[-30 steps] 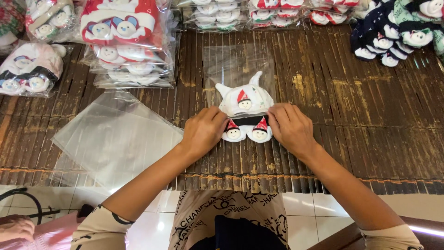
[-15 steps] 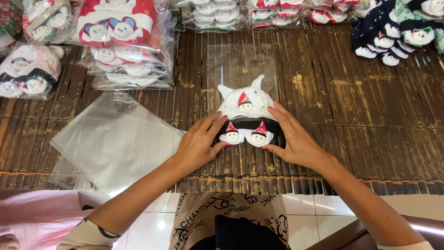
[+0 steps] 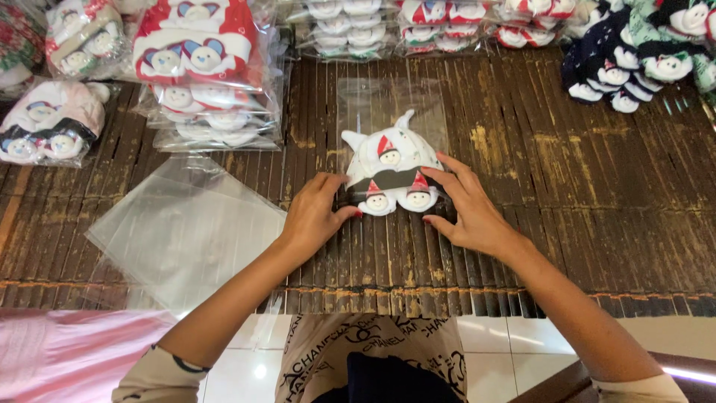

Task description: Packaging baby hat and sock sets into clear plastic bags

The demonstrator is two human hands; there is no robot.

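A small white baby hat set (image 3: 391,170) with two pointed ears, a black band and little doll faces in red caps lies on the dark slatted table (image 3: 567,216). It rests on the near end of a clear plastic bag (image 3: 391,104) that stretches away from me. My left hand (image 3: 317,215) touches the set's left edge with its fingertips. My right hand (image 3: 466,205) has spread fingers against the set's right side and lower edge. Neither hand has lifted it.
A stack of loose clear bags (image 3: 186,227) lies to the left. Bagged hat sets are piled at the far left (image 3: 203,71) and along the back (image 3: 403,26). Dark unbagged sets (image 3: 634,56) sit at the far right. Pink cloth (image 3: 74,351) shows lower left.
Both hands have slid slightly apart and back from lying over the set's lower corners to holding its sides with the fingertips. The set has stayed in place on the bag.
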